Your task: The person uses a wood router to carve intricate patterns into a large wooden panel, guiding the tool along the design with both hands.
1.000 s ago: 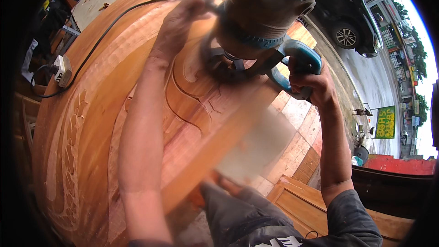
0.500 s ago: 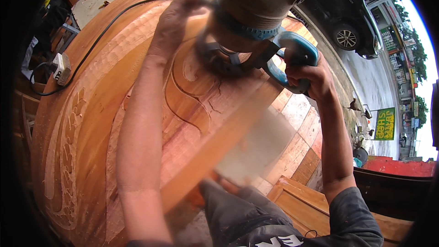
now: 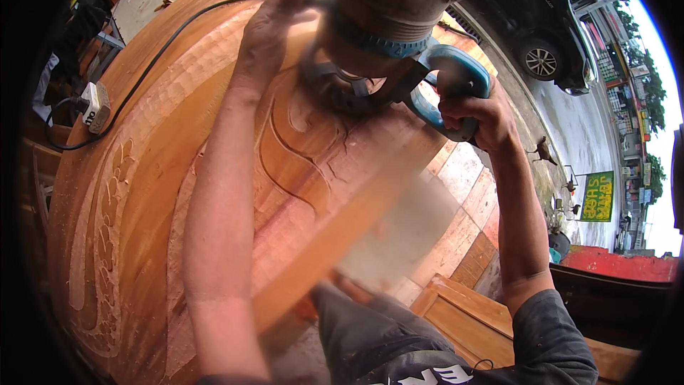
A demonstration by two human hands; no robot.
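A dusty router (image 3: 388,11) with a blue ring and handles stands on a large carved wooden panel (image 3: 153,192). My right hand (image 3: 484,114) is wrapped round its blue loop handle (image 3: 456,64). On the router's other side, my left hand (image 3: 274,18) is closed at the opposite handle, which is mostly hidden and blurred. The router's base (image 3: 342,96) rests over carved curved lines near the panel's right edge. Its bit cannot be seen.
A black cord (image 3: 171,43) crosses the panel to a white socket block (image 3: 92,107). Floor tiles (image 3: 459,192) and a framed wooden piece (image 3: 463,321) lie to the right, below the panel. A black car (image 3: 531,14) stands beyond, by the street.
The router has shifted slightly to the left, with both my hands still on it. The panel and cord look unmoved.
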